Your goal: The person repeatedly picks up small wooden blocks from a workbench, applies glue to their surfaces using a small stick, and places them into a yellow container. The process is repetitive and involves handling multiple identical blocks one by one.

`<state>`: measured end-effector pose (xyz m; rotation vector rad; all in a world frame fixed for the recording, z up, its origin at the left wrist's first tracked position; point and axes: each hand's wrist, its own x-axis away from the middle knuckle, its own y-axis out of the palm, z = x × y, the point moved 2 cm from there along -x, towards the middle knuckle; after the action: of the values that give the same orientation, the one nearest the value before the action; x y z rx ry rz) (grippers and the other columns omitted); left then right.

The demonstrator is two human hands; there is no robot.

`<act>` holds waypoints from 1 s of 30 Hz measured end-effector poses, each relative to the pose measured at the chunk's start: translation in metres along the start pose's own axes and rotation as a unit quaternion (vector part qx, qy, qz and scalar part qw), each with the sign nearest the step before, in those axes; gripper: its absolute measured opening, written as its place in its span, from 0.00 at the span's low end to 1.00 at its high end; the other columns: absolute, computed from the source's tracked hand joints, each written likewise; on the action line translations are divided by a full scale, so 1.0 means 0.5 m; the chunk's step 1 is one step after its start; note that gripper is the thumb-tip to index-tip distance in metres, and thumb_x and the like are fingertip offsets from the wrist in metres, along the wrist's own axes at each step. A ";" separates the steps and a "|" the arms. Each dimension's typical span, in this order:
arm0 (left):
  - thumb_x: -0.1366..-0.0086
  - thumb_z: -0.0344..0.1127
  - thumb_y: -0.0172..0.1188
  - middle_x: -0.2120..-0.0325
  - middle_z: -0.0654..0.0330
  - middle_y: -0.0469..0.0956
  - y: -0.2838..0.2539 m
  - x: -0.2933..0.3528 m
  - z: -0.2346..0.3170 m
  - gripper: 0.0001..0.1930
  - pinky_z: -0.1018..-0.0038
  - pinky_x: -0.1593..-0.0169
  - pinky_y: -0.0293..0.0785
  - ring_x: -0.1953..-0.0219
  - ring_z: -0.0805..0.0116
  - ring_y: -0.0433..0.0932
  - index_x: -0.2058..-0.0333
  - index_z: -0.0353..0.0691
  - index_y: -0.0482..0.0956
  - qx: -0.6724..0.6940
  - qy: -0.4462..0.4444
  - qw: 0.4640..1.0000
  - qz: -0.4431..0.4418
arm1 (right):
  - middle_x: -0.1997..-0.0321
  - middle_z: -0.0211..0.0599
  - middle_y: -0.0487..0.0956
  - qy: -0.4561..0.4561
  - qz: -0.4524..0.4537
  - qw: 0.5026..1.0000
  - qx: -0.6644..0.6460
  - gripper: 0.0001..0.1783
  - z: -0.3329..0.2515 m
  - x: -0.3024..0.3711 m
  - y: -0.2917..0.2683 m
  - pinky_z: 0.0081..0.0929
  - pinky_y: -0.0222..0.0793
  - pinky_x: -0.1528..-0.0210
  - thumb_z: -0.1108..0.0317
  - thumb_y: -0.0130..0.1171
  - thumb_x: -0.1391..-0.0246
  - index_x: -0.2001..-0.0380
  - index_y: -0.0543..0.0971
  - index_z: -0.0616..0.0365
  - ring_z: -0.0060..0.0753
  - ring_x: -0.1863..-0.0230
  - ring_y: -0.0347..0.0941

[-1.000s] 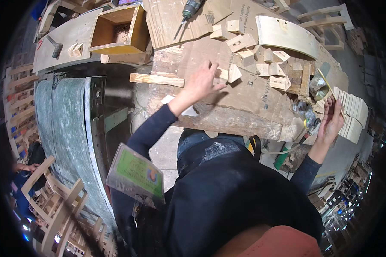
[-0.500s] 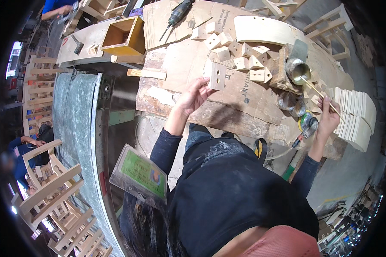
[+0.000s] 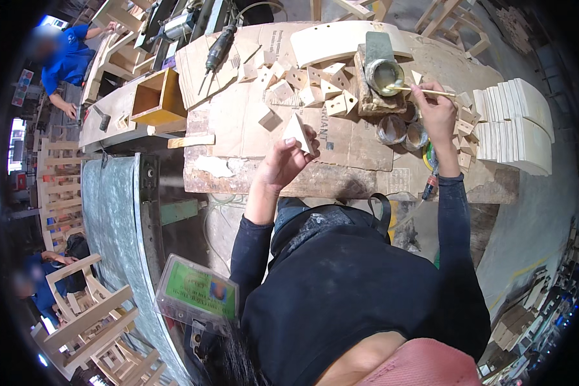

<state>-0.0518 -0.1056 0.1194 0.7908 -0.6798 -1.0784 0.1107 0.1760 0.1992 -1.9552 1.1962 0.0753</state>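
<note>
My left hand (image 3: 282,162) holds a wedge-shaped wooden block (image 3: 296,132) above the near part of the bench, its pale triangular end facing up. In my right hand (image 3: 439,116) is a thin wooden stick (image 3: 436,92), pinched between the fingers. The stick's pale, wet-looking tip is at the mouth of a tin can (image 3: 386,72). That can lies tilted in a rough wooden holder (image 3: 370,103). Several similar blocks (image 3: 312,96) with drilled holes are scattered left of the can. One block (image 3: 266,116) lies apart, near my left hand.
Cardboard (image 3: 238,122) covers the bench. A power drill (image 3: 220,48), an open yellow-brown box (image 3: 157,96) and a curved board (image 3: 341,38) lie toward the far side. Stacked curved slats (image 3: 514,128) stand at right; jars (image 3: 392,130) sit below the can. A co-worker (image 3: 67,58) is at far left.
My left hand has turned the block from its holed face to its triangular end. My right hand has moved up beside the can, with the stick now nearly level. The view has shifted.
</note>
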 end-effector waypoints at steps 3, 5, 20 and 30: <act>0.44 0.41 0.64 0.54 0.52 0.72 0.011 0.008 0.005 0.26 0.66 0.46 0.70 0.52 0.59 0.73 0.50 0.36 0.68 -0.043 0.033 0.998 0.030 | 0.77 0.33 0.80 0.018 -0.016 0.999 -0.032 0.12 0.026 0.006 0.013 0.20 0.69 0.71 0.63 0.63 0.46 0.73 0.76 0.61 0.20 0.75 0.76; 0.41 0.40 0.63 0.54 0.50 0.72 0.031 0.007 0.015 0.26 0.65 0.47 0.73 0.53 0.58 0.74 0.48 0.35 0.65 -0.100 0.034 0.993 0.052 | 0.77 0.32 0.80 0.030 -0.006 0.997 -0.073 0.12 0.064 0.014 0.026 0.20 0.69 0.70 0.63 0.63 0.46 0.73 0.76 0.61 0.20 0.74 0.76; 0.28 0.52 0.35 0.44 0.46 0.67 0.072 -0.039 -0.001 0.28 0.63 0.40 0.65 0.44 0.56 0.69 0.39 0.37 0.57 -0.056 0.012 0.998 0.032 | 0.61 0.39 0.81 0.330 0.008 0.823 -0.462 0.15 0.166 0.044 0.040 0.16 0.75 0.62 0.62 0.62 0.45 0.60 0.77 0.63 0.24 0.62 0.78; 0.28 0.51 0.37 0.44 0.55 0.69 0.098 -0.072 -0.010 0.27 0.59 0.39 0.58 0.42 0.63 0.67 0.39 0.39 0.59 -0.088 -0.005 0.996 0.033 | 0.65 0.37 0.81 0.280 -0.021 0.816 -0.505 0.12 0.045 0.060 0.009 0.16 0.74 0.65 0.63 0.60 0.43 0.61 0.78 0.60 0.23 0.65 0.78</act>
<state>-0.0353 -0.0577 0.1537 0.6078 -0.6068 -1.0661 0.1314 0.1685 0.1686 -3.0872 1.6912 0.1378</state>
